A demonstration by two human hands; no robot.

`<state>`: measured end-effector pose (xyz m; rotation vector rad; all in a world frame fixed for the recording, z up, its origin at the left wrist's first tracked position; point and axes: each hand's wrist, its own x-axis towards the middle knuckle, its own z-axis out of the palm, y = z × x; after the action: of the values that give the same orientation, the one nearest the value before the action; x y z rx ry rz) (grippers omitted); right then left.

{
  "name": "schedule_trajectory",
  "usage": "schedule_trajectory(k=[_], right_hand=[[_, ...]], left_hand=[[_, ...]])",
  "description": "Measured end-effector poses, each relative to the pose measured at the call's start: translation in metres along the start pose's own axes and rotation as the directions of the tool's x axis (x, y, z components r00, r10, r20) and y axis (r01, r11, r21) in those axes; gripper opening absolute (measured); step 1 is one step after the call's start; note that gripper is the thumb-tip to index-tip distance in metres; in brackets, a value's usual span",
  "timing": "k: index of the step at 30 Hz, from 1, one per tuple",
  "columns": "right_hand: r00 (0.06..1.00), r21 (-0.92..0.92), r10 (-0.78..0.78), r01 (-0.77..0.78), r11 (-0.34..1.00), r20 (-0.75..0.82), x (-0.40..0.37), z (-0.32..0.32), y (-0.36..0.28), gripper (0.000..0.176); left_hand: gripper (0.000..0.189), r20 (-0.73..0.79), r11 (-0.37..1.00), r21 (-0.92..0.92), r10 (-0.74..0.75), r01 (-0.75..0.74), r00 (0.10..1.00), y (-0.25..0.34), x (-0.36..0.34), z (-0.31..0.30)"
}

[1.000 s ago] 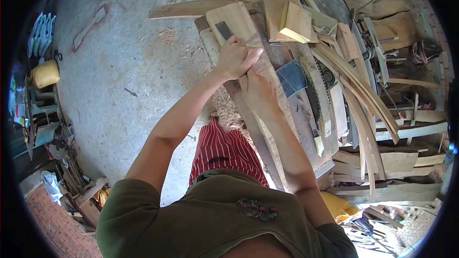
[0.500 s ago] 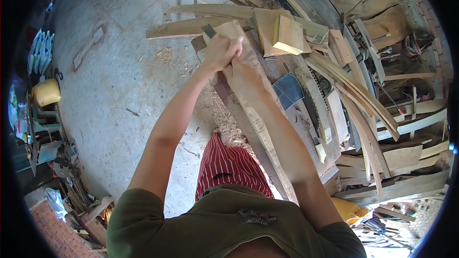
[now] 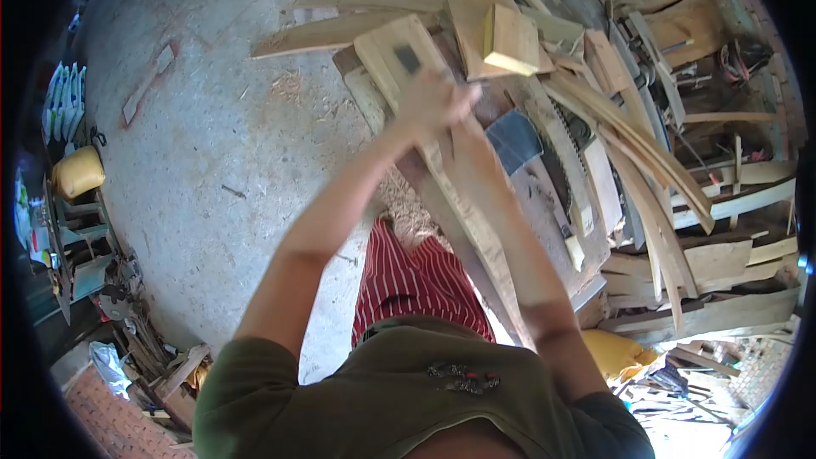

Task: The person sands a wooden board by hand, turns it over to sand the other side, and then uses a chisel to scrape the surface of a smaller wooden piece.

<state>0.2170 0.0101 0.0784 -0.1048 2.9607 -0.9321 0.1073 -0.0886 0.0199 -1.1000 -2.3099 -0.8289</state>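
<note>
- Pale wood fills the head view: a long plank runs from the upper centre down toward the lower right, lying along a workbench.
- The left hand sits on the plank's upper part, just above the frame's centre. It is curled into a fist, but motion blur hides what the fist encloses.
- The right hand is just below and right of the left one, pressed on or against the plank. It is smeared by blur, so I cannot tell how its fingers stand.
- A small dark tool end shows on the plank's broad top, just beyond the left knuckles. Whether it touches the hand cannot be told.
- A yellow-edged wooden block rests on a board to the right of the hands, near them.
- A blue-grey sheet lies on the bench beside the right wrist.
- Curved wooden strips fan down the right side.
- Bare concrete floor spreads on the left, with a yellow container at the far left edge.
- A red striped cloth shows below the arms, above a green shirt.
</note>
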Motion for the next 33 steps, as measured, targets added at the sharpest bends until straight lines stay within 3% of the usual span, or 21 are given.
schedule_trajectory(k=[1, 2, 3, 5, 6, 8, 10, 11, 12, 14, 15, 17, 18, 20, 22, 24, 26, 27, 28, 30, 33], right_hand=[[0.999, -0.013, 0.034, -0.034, 0.999, 0.005, 0.021, 0.0, -0.002, 0.036], [0.997, -0.028, 0.07, -0.07, 0.997, 0.012, 0.032, -0.002, -0.007, 0.037], [0.996, -0.021, 0.087, -0.087, 0.996, 0.026, 0.03, -0.005, -0.005, 0.037], [0.988, -0.095, 0.123, -0.114, 0.989, 0.091, 0.026, -0.011, 0.001, 0.037], [0.989, -0.052, 0.115, -0.111, 0.992, 0.094, 0.007, -0.017, 0.001, 0.036], [0.978, -0.01, 0.156, -0.157, 0.988, 0.141, -0.046, -0.025, 0.011, 0.033], [0.947, -0.056, 0.249, -0.243, 0.968, 0.205, -0.111, -0.041, 0.012, 0.029], [0.968, -0.019, 0.164, -0.163, 0.986, 0.188, -0.15, -0.039, 0.03, 0.028], [0.938, -0.065, 0.236, -0.227, 0.972, 0.252, -0.18, -0.051, 0.028, 0.03], [0.893, -0.121, 0.305, -0.281, 0.952, 0.33, -0.227, -0.068, 0.029, 0.031], [0.884, -0.126, 0.307, -0.28, 0.952, 0.353, -0.24, -0.072, 0.031, 0.031], [0.911, -0.087, 0.24, -0.224, 0.971, 0.336, -0.242, -0.072, 0.037, 0.031], [0.932, -0.049, 0.186, -0.18, 0.982, 0.311, -0.237, -0.072, 0.034, 0.031], [0.915, -0.113, 0.225, -0.199, 0.974, 0.335, -0.201, -0.068, 0.018, 0.031], [0.957, -0.08, 0.126, -0.108, 0.991, 0.263, -0.164, -0.042, 0.028, 0.031], [0.971, -0.079, 0.126, -0.112, 0.991, 0.204, -0.131, -0.034, 0.015, 0.033], [0.966, -0.107, 0.151, -0.131, 0.986, 0.21, -0.138, -0.031, 0.017, 0.034], [0.961, -0.143, 0.163, -0.133, 0.981, 0.225, -0.14, -0.036, 0.021, 0.035], [0.954, -0.123, 0.178, -0.152, 0.981, 0.242, -0.159, -0.044, 0.022, 0.035], [0.933, -0.097, 0.205, -0.184, 0.978, 0.296, -0.207, -0.056, 0.03, 0.035], [0.889, -0.058, 0.25, -0.247, 0.967, 0.384, -0.268, -0.08, 0.032, 0.037]], left_hand=[[0.034, 0.136, 0.956, -0.214, -0.173, 0.2, 0.975, -0.015, 0.015, -0.011], [0.034, 0.304, 0.828, -0.383, -0.307, 0.411, 0.902, -0.022, 0.024, -0.018], [0.034, 0.324, 0.819, -0.385, -0.311, 0.425, 0.894, -0.019, 0.022, -0.013], [0.05, 0.243, 0.934, -0.207, -0.238, 0.29, 0.94, -0.013, 0.022, -0.008], [0.058, 0.359, 0.895, -0.213, -0.3, 0.391, 0.884, 0.008, 0.019, -0.011], [0.055, 0.398, 0.939, -0.079, -0.277, 0.333, 0.875, 0.064, 0.0, -0.018], [0.054, 0.377, 0.931, -0.259, -0.147, 0.256, 0.915, 0.122, -0.029, -0.021], [0.054, 0.478, 0.94, -0.221, -0.129, 0.261, 0.869, 0.153, -0.042, -0.021], [0.055, 0.57, 0.948, -0.181, -0.115, 0.261, 0.814, 0.182, -0.054, -0.021], [0.054, 0.378, 0.876, -0.4, -0.111, 0.27, 0.919, 0.228, -0.084, -0.014], [0.054, 0.37, 0.88, -0.39, -0.12, 0.271, 0.921, 0.234, -0.083, -0.017], [0.052, 0.594, 0.898, -0.344, -0.018, 0.274, 0.804, 0.243, -0.084, -0.023], [0.052, 0.594, 0.903, -0.331, -0.025, 0.272, 0.804, 0.238, -0.086, -0.019], [0.055, 0.329, 0.927, -0.298, -0.124, 0.228, 0.936, 0.207, -0.084, -0.007], [0.058, 0.452, 0.951, -0.151, -0.178, 0.271, 0.874, 0.169, -0.06, -0.028], [0.067, 0.413, 0.931, -0.184, -0.219, 0.316, 0.884, 0.132, -0.052, -0.022], [0.059, 0.416, 0.942, -0.173, -0.196, 0.289, 0.888, 0.134, -0.058, -0.024], [0.052, 0.405, 0.949, -0.157, -0.19, 0.273, 0.894, 0.138, -0.055, -0.019], [0.05, 0.224, 0.98, -0.139, -0.107, 0.14, 0.969, 0.153, -0.07, -0.003], [0.063, 0.374, 0.949, -0.225, -0.127, 0.222, 0.919, 0.209, -0.079, -0.01], [0.063, 0.471, 0.943, -0.226, -0.114, 0.245, 0.875, 0.271, -0.102, -0.014]])
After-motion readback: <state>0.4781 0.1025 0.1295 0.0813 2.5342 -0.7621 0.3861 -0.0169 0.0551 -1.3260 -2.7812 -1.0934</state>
